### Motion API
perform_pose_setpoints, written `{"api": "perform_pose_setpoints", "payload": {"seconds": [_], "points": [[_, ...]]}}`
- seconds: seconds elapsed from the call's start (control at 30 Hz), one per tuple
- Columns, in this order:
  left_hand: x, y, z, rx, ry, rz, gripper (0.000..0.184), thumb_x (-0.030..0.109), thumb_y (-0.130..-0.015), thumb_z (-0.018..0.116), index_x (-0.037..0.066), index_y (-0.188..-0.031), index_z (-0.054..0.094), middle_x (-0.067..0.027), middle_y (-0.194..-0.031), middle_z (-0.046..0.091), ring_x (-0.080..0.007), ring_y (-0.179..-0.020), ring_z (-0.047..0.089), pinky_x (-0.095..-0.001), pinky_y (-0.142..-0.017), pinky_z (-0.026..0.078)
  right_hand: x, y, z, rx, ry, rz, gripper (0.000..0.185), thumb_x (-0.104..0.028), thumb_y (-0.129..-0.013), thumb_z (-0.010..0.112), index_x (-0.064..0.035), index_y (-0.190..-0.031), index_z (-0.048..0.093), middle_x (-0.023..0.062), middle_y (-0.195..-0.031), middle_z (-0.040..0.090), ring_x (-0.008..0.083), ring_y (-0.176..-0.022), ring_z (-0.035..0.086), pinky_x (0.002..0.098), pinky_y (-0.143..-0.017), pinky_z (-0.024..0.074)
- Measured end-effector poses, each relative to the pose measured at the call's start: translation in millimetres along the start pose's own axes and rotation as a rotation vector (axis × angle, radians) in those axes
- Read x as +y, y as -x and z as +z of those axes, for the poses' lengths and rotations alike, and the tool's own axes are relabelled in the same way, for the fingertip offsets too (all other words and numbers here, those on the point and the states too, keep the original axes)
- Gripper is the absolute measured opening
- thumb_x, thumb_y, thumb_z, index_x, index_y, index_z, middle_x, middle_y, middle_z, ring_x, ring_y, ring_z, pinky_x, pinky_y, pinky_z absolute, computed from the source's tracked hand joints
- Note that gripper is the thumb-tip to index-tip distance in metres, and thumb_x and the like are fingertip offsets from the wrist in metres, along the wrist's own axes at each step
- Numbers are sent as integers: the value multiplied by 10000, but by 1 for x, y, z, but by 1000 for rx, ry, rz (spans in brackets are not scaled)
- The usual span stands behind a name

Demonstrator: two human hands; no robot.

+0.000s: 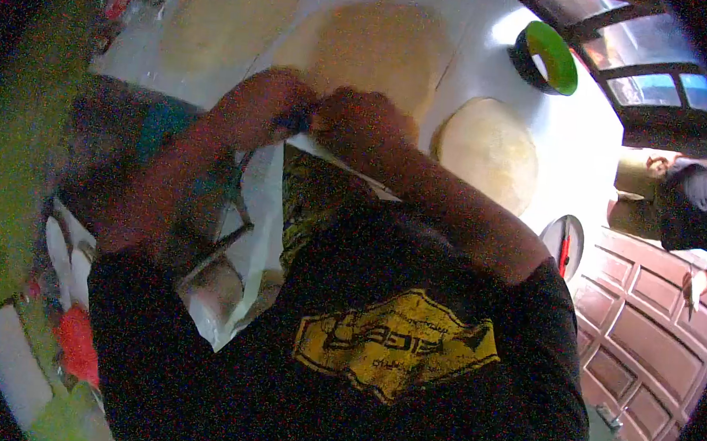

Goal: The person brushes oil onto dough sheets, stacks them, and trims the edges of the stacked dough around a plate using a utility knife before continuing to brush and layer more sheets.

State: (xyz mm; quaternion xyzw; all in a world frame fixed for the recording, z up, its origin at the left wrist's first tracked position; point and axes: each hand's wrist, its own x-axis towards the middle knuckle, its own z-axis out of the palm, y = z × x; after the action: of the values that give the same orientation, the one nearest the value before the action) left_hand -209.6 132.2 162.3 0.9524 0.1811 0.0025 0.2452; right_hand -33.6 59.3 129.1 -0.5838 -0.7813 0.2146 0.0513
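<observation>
Both my hands are close together at the near edge of a large pale round sheet (378, 46), which looks like dough, on the white table (471, 69). My left hand (275, 104) has its fingers curled inward, with a small dark bluish thing beside them. Close by on the right, my right hand (361, 119) is bent with its fingers curled. What either hand holds is too dark and blurred to make out. A second pale round sheet (228, 19) lies at the far left, and a smaller round one (489, 152) lies right of my right hand.
A green bowl (549, 58) stands at the back right. Nearer on the right is a grey plate (561, 243) with a red-handled utensil. Another person (691, 203) stands beyond the table, near a brown panelled door (649, 331). White plastic (242, 295) hangs before my body.
</observation>
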Motion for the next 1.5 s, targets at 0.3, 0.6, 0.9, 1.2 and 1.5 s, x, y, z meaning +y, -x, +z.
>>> {"api": "perform_pose_setpoints", "payload": {"seconds": [0.3, 0.6, 0.9, 1.2, 1.5], "points": [[-43, 5, 36, 208, -102, -63, 315, 64, -638, 667, 67, -953, 656, -123, -982, 631, -319, -1003, 593, -425, -943, 454, -4, -5, -6, 62, 131, -98, 257, -298, -852, 573, -69, -889, 683, 163, -901, 670, 298, -827, 681, 445, -693, 559], [-98, -10, 7, 338, -66, -178, 255, 241, -919, 612, 63, -1098, 650, -162, -1095, 640, -325, -1045, 606, -417, -945, 471, 41, -28, -57, 178, 87, 25, 282, -330, -910, 543, -67, -963, 632, 193, -916, 649, 385, -868, 636, 486, -781, 521], [-91, -88, -78, 427, 225, -124, 291, 277, -929, 610, 26, -1068, 656, -105, -997, 677, -206, -899, 644, -361, -850, 508, 94, -23, -149, 416, 210, -55, 364, -340, -872, 626, -12, -1027, 608, 224, -917, 650, 362, -891, 640, 457, -809, 497], [12, -127, -127, 447, 601, -5, 284, 279, -970, 572, 39, -820, 552, 3, -782, 552, -110, -702, 542, -302, -694, 485, 68, 80, -224, 609, -70, 280, 355, -324, -838, 675, 22, -909, 637, 207, -795, 659, 293, -721, 643, 433, -668, 483], [65, -168, -77, 247, 448, 3, 252, 279, -952, 587, 32, -952, 636, -47, -880, 630, -157, -814, 605, -332, -774, 501, 124, 147, -198, 488, -168, 302, 241, -219, -871, 658, 11, -934, 627, 115, -721, 627, 185, -644, 580, 362, -612, 476]]}}
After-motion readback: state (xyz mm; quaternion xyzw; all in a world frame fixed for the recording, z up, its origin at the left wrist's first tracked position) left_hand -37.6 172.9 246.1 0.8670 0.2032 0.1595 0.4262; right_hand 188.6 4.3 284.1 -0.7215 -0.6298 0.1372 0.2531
